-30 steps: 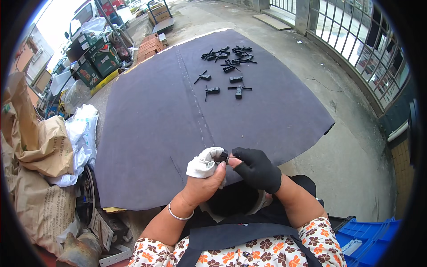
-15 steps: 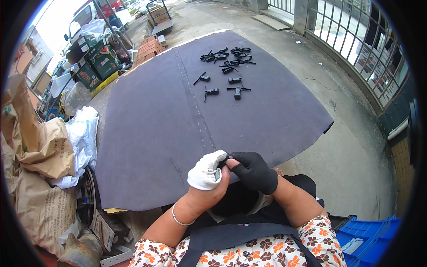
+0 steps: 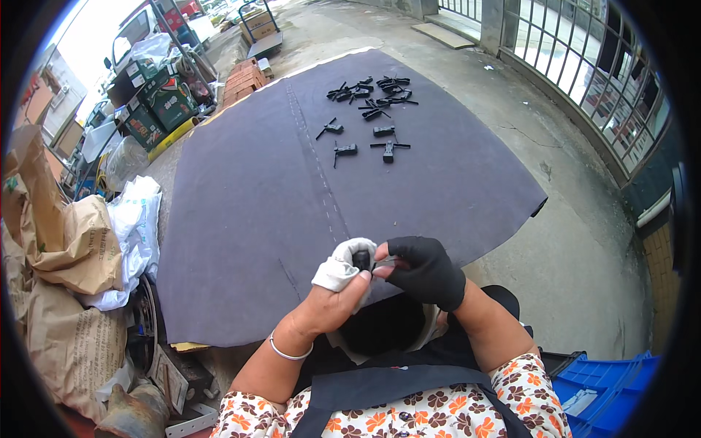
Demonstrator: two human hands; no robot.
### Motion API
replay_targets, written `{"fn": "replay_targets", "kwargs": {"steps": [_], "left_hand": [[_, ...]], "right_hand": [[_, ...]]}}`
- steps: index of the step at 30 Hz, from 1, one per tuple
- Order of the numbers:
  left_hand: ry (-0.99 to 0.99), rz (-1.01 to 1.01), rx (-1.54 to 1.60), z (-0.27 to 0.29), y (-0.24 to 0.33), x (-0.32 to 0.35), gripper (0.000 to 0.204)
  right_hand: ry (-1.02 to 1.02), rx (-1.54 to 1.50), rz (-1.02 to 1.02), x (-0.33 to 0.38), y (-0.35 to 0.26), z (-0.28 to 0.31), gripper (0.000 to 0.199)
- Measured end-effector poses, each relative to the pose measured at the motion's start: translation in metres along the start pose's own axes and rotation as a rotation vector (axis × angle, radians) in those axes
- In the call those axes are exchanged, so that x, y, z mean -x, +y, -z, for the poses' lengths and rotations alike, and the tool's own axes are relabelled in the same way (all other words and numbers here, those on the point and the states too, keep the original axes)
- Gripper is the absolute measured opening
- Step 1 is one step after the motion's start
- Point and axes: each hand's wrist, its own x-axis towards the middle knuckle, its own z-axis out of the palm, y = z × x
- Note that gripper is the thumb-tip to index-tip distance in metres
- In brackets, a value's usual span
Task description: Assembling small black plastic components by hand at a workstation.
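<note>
Black small part (image 3: 362,258): pinched between both your hands.
Left hand (image 3: 337,290): bare, also gripping white cloth (image 3: 337,266).
Right hand (image 3: 427,271): black-gloved, fingertips closed on part.
Grey mat (image 3: 248,190): more black parts (image 3: 369,109) far end.

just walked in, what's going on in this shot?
A seated person works a small black part between both hands over their lap. The left hand, fingers wrapped in white cloth, pinches it; the right hand in a black glove grips it from the other side. Ahead lies a dark felt mat on concrete, with a scatter of similar black parts at its far end. Brown paper sacks sit to the left, a blue crate at lower right.
</note>
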Motion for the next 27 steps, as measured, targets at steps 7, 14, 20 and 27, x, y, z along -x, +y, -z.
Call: {"fn": "replay_targets", "kwargs": {"steps": [7, 14, 20, 27], "left_hand": [[0.031, 0.018, 0.039, -0.004, -0.011, 0.001, 0.025], [0.156, -0.269, -0.476, -0.015, -0.012, 0.002, 0.021], [0.280, -0.337, -0.512, -0.020, -0.009, 0.019, 0.025], [-0.064, -0.107, -0.716, -0.003, 0.027, 0.036, 0.036]], "right_hand": [[-0.150, 0.042, -0.063, -0.005, -0.011, 0.006, 0.015], [-0.194, 0.038, -0.129, -0.001, -0.008, -0.007, 0.020], [-0.204, -0.076, -0.200, 0.003, -0.015, -0.020, 0.023], [-0.427, -0.048, -0.154, -0.002, -0.005, 0.019, 0.024]]}}
